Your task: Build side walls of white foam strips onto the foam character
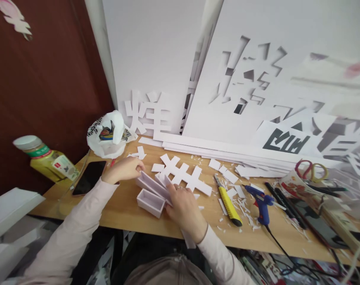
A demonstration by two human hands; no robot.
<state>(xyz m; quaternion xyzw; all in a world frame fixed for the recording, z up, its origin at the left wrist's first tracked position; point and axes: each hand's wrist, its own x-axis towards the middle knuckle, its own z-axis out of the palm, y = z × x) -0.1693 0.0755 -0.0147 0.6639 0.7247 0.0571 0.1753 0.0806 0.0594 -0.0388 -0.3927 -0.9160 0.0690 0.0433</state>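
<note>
White foam board pieces lie in front of me on the wooden table. My left hand [128,168] is closed at the far left end of a long white foam board piece [150,184] with raised side walls. My right hand [184,206] has its fingers closed on a white foam board strip [163,181] against the right part of that piece. Its fingertips are partly hidden. Just below stands a short, open-topped white foam box [151,203]. Behind my right hand lies a flat white cut-out character [186,174].
A yellow utility knife [229,202] and a blue glue gun [261,204] lie to the right among scraps. Scissors [312,171] stand in a container. At left are a phone [89,178], a plastic bag [108,134] and a yellow bottle [46,158]. Large white boards [156,47] lean behind.
</note>
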